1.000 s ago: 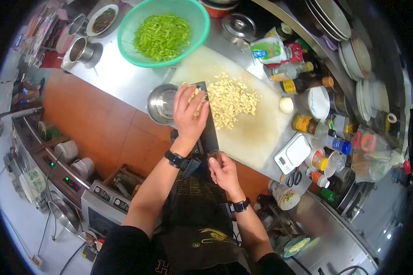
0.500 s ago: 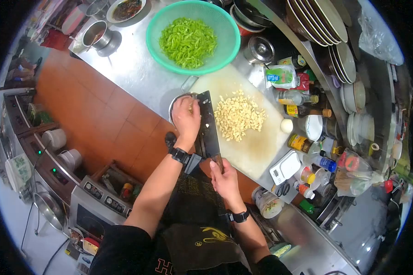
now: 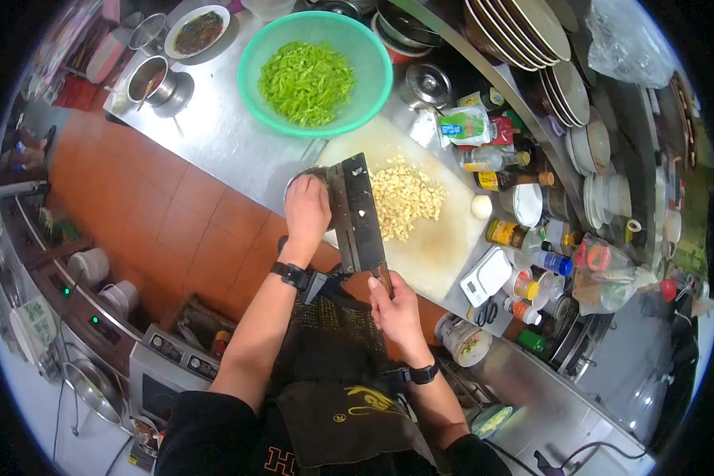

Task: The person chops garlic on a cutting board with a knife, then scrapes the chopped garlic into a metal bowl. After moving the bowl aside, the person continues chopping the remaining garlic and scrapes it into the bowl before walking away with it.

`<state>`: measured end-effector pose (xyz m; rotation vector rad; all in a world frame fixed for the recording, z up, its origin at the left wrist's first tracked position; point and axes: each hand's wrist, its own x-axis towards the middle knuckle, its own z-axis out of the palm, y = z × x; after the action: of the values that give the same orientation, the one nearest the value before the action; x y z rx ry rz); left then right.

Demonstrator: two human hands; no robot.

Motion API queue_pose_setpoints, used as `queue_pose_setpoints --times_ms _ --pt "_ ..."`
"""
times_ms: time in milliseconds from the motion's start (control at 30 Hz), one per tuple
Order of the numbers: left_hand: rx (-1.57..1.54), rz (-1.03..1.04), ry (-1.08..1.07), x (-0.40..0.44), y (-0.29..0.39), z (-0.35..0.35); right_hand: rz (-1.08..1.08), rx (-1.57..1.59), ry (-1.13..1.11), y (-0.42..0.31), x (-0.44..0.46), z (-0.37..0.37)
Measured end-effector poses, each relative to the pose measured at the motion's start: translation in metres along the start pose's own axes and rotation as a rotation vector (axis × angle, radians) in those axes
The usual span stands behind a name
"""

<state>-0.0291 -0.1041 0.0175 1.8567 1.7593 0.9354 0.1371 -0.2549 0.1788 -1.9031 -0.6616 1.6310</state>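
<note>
My right hand [image 3: 397,305] grips the wooden handle of a cleaver [image 3: 360,213]. Its broad dark blade is raised over the left part of the white cutting board [image 3: 428,266], with small pale bits stuck to it. Chopped pale pieces, like garlic [image 3: 404,198], lie heaped on the board behind the blade. One round whole peeled piece [image 3: 481,207] rests near the board's right edge. My left hand [image 3: 307,210] is closed, fingers curled down at a metal bowl [image 3: 290,190] beside the blade; its fingertips and anything in them are hidden.
A green colander [image 3: 250,103] of sliced green vegetable stands beyond the board. Left of it are a small metal pot [image 3: 152,81] and a plate of dark food [image 3: 201,33]. Bottles, a kitchen scale [image 3: 485,277] and scissors [image 3: 487,311] line the right side, below stacked plates [image 3: 567,91].
The cleaver's blade has turned, its broad face showing more. My left hand stays at the bowl, its fingers lower and more curled. The whole view has shifted slightly.
</note>
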Motion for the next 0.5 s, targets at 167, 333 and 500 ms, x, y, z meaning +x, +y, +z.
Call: queue_pose_setpoints --times_ms 167,333,500 --pt "0.022 0.208 -0.027 0.0 0.0 -0.004 0.033 0.218 0.0 0.023 -0.015 -0.04" --pt "0.048 0.323 -0.027 -0.009 0.019 -0.001 -0.025 0.327 0.243 0.09 -0.015 -0.092" --pt "-0.101 0.438 -0.191 -0.06 0.05 0.049 -0.078 0.362 0.408 0.17 0.026 -0.151"
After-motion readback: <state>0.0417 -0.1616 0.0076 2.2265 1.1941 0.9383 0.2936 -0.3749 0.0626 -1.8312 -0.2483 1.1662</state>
